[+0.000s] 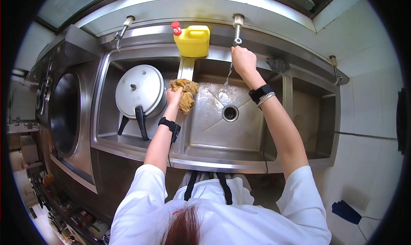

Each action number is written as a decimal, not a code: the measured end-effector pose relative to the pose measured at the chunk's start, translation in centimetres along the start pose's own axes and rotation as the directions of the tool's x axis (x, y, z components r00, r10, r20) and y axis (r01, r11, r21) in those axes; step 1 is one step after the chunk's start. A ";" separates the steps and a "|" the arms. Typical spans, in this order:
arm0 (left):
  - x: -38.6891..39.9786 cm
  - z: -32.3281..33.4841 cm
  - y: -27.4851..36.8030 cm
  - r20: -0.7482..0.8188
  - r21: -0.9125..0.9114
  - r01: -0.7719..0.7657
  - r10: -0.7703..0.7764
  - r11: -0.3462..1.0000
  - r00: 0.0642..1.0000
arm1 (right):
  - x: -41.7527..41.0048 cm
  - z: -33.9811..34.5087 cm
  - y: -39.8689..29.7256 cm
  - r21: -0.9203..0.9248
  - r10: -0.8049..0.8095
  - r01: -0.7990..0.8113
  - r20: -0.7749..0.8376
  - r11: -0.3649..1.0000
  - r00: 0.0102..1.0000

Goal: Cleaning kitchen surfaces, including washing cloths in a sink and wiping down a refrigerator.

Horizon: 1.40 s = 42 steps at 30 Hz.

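Observation:
A crumpled tan cloth point(186, 95) hangs from my left hand point(175, 95), over the divider between the left and middle basins. My right hand point(244, 59) is closed at the handle end of the middle faucet point(238, 30); the fingers hide the handle. A thin stream of water point(229, 74) falls beside that hand into the middle basin point(212, 129), whose bottom is wet around the round drain point(230, 113). To the left of the cloth, a lidded aluminium pressure cooker point(139, 91) with black handles sits in the left basin point(106, 129).
A yellow plastic jug point(192, 41) with a red cap stands on the back ledge. Dark scouring mesh point(278, 65) lies right of the faucet. Other faucets point(121, 33) flank it. At far left is a large wok point(65, 113); a right basin point(311, 123) adjoins the wall.

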<state>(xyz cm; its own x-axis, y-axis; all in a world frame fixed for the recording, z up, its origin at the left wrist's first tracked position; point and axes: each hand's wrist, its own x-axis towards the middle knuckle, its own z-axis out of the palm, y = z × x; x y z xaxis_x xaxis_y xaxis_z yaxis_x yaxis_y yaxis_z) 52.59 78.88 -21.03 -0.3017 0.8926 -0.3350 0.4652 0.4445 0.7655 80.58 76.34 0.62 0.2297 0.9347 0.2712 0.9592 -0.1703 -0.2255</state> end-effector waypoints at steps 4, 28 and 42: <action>-1.3 1.3 1.5 0.185 -0.220 0.009 0.033 0.976 0.982 | -0.2 0.4 1.3 0.020 0.094 -0.096 0.080 0.995 0.992; -17.5 -1.8 1.8 0.737 -0.225 -0.227 0.317 0.948 0.597 | -25.0 0.2 1.2 0.408 0.247 -0.389 0.357 0.826 0.901; -22.2 -1.0 4.1 0.625 -0.145 -0.677 0.597 0.721 0.502 | -21.5 -5.9 0.5 0.831 0.175 -0.556 0.544 0.024 0.821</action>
<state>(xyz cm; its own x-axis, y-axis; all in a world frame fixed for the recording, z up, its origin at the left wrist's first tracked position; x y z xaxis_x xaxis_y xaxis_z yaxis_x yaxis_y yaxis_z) 60.36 60.84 -9.91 0.6466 0.7609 -0.0545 0.4192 -0.2947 0.8587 77.07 54.31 0.16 0.2670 0.9070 -0.3256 -0.2413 -0.2641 -0.9338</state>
